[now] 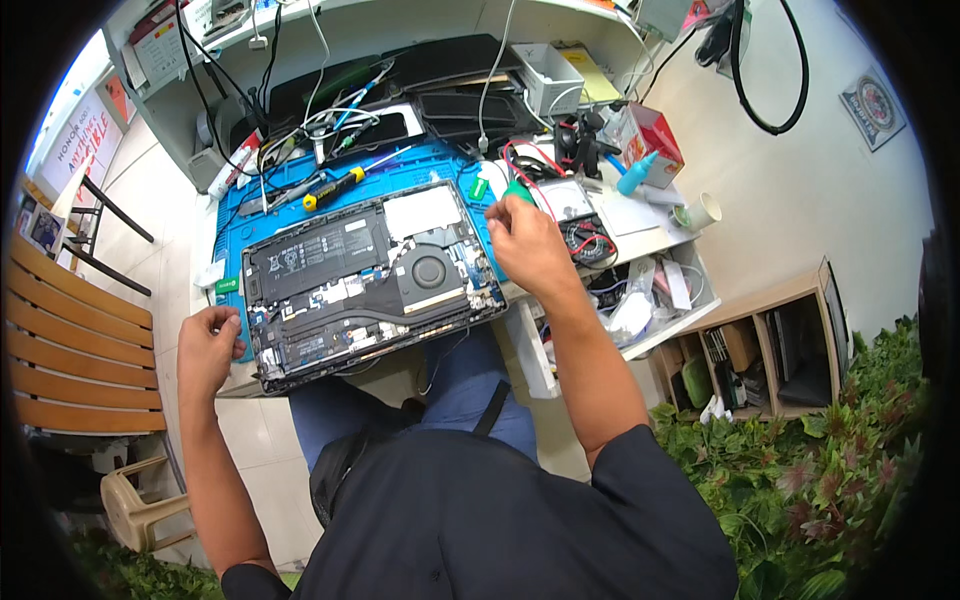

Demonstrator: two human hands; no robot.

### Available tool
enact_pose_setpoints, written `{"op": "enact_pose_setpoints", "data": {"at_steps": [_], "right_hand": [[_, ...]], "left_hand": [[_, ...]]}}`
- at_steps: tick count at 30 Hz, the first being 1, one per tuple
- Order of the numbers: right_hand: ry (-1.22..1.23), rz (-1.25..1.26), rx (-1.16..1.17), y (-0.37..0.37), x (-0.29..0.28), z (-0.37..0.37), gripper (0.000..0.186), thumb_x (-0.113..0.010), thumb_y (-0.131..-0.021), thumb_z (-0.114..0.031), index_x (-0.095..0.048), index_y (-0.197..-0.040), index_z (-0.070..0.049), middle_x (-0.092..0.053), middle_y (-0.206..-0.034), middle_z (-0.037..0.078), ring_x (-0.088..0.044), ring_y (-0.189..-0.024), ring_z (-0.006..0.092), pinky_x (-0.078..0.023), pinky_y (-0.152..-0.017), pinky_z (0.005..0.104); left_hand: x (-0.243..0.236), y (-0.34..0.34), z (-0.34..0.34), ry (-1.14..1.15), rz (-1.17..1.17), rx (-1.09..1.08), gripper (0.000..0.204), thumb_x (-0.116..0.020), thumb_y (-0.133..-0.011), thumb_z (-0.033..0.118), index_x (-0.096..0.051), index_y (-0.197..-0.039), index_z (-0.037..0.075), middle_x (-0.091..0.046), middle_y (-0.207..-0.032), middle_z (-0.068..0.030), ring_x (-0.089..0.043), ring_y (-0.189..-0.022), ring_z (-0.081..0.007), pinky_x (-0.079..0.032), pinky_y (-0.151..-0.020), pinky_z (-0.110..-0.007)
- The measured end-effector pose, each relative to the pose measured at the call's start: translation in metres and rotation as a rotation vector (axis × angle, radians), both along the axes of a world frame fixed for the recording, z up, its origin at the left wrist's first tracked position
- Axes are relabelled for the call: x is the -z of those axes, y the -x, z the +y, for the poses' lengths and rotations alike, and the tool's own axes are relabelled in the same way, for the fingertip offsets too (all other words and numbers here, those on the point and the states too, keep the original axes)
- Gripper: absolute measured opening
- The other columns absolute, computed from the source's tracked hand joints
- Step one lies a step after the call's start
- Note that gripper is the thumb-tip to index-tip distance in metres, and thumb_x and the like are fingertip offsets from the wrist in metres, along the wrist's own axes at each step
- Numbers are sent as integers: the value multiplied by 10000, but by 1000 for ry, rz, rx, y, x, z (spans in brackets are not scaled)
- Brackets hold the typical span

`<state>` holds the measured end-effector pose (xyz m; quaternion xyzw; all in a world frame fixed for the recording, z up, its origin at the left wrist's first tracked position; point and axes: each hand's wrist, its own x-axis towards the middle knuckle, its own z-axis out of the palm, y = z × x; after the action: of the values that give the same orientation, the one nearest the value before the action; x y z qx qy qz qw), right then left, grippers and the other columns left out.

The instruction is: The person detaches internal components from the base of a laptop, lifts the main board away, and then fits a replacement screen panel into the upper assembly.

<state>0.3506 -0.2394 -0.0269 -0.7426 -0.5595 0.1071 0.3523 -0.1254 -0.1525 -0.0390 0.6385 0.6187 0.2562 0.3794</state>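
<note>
Blue work mat (235, 225): the biggest thing on the bench, lying flat under the laptop and showing past its far and left edges; it looks soft and grippy, so the laptop should not slide on it
Opened laptop (365, 280): the landmark; it lies bottom-up on the mat with its cover off, its near edge overhanging the person's lap; judged stiff and moderately heavy as a whole but fragile inside, so best taken by the outer frame edges, never by the boards
Battery (310, 262): a black slab in the far-left part of the laptop; rigid, yet not a thing to bend or pierce
Fan (432, 270): round and black, right of centre in the laptop; thin blades, not a grip point
Left hand (208, 345): at the laptop's near-left corner, fingers curled shut into a loose fist, touching or just beside the frame; whether it pinches anything cannot be told
Right hand (525, 245): just off the laptop's far-right corner, closed around a slim green-handled tool (516, 190)
Green-handled tool: only its end shows above the fist; light and stiff, tip hidden
Yellow-handled screwdriver (335, 187): on the mat just beyond the laptop's far edge, lying free
White paper cup (703, 211): well to the right of the laptop, upright
</note>
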Motion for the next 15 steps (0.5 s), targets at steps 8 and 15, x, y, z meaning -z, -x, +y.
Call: {"op": "enact_pose_setpoints", "data": {"at_steps": [8, 15], "right_hand": [[358, 7, -140, 0, -6, 6, 309, -635, -1039, -184, -800, -1134, 59, -752, -815, 256, -784, -739, 304, -615, -736, 446], [378, -123, -84, 14, -4, 7, 327, -622, -1020, -216, -802, -1110, 42, -768, -1064, 320, -740, -1079, 492, -562, -998, 551]], "left_hand": [[5, 1, 10, 131, -83, 44, 330, -703, -1062, 187, -767, -1125, -131, -724, -830, -86, -691, -663, -135, -590, -610, -289], [1, -4, 10, 135, -10, 40, 347, -720, -1067, 239, -762, -1079, -104, -714, -817, -74, -690, -658, -138, -583, -598, -294]]}}
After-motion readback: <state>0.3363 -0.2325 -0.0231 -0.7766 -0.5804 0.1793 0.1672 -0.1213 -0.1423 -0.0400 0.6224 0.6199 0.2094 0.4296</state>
